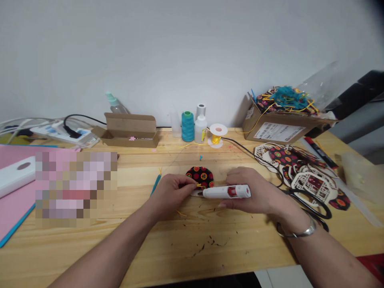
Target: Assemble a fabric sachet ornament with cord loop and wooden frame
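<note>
My left hand [172, 190] pinches a thin yellow cord [199, 185] against the edge of a round black fabric piece [201, 176] with red and orange dots, lying on the wooden table [150, 248]. My right hand [252, 192] grips a white glue gun [226, 192] with a red mark, held level, its tip pointing left at the spot where the cord meets the fabric. A silver bangle [297, 232] sits on my right wrist.
Black scissors [312, 204] and a stack of cut wooden and fabric pieces [300, 172] lie to the right. At the back stand a teal thread cone [187, 126], white bottle [200, 129], yellow cord spool [217, 134], two cardboard boxes [132, 130] [279, 128]. Pink sheets [15, 192] lie left.
</note>
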Demonstrator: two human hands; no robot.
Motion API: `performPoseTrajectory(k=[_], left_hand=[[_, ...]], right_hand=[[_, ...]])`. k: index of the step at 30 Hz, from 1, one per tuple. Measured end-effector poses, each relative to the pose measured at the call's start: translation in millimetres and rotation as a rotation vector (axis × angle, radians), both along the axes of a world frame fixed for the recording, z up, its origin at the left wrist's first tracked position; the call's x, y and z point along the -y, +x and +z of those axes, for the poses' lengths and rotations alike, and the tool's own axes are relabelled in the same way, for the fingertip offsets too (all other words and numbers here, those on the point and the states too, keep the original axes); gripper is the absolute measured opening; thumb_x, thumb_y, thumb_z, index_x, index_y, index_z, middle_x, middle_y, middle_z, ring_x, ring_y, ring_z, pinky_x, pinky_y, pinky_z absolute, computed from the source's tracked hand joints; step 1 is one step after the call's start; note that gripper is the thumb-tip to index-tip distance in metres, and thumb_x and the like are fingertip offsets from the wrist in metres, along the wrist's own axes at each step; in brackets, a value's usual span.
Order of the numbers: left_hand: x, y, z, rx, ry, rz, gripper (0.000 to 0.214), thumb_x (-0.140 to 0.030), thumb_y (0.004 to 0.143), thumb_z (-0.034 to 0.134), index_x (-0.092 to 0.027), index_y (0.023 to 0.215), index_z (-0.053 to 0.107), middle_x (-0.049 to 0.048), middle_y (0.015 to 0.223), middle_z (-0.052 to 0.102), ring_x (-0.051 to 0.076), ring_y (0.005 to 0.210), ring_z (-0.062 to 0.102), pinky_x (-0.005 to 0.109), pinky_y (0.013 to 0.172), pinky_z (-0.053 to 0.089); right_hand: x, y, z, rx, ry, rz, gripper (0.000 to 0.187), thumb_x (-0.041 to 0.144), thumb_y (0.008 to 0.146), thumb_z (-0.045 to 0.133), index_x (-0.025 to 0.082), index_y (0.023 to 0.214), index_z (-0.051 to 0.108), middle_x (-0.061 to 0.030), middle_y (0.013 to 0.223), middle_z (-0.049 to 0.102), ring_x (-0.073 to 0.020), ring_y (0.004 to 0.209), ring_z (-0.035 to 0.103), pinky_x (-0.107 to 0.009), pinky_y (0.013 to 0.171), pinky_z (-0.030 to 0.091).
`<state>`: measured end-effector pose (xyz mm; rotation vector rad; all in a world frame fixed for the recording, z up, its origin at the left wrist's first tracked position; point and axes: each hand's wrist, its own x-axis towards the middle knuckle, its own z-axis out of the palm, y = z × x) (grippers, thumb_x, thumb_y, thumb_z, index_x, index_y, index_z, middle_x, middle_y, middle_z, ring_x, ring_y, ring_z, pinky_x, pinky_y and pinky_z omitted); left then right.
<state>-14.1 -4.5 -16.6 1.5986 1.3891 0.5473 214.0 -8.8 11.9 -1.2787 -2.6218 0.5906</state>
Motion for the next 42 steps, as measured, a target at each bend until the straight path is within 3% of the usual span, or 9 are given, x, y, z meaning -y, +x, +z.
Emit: performPoseTrajectory(k=[15,23,42], left_hand=[[-0.5,-1.1,-1.4,0.001,-0.005,0.003,0.023,-0.033,0.074,0.056,-0.020,0.081,0.074,0.0019,0.079,0.074,0.020,0.074,0.063,0.028,0.065,0.044],[-0.5,-0.6,-1.3,0.004,-0.007,0.010,0.023,-0.032,0.073,0.057,-0.019,0.080,0.074,0.0025,0.078,0.074,0.020,0.073,0.063,0.027,0.064,0.044],[-0.2,-0.5,-0.8,0.008,0.014,0.005,0.022,-0.031,0.074,0.057,-0.019,0.081,0.074,0.0022,0.080,0.074,0.020,0.074,0.064,0.027,0.065,0.046]], right_hand=[[-0.4,2.8,4.3,0.059,-0.070,-0.064,0.041,0.053,0.072,0.060,0.017,0.057,0.050,0.0012,0.057,0.050,-0.0099,0.054,0.041,-0.025,0.054,0.025],[-1.3,-1.3,2.0,0.009,-0.004,-0.015,0.045,0.059,0.071,0.059,0.017,0.058,0.050,0.0006,0.060,0.051,-0.0112,0.059,0.044,-0.025,0.056,0.026],[-1.0,-0.1,2.4,0.012,-0.004,0.011,0.044,0.058,0.071,0.060,0.017,0.057,0.052,0.0006,0.059,0.051,-0.0116,0.058,0.044,-0.025,0.055,0.025]])
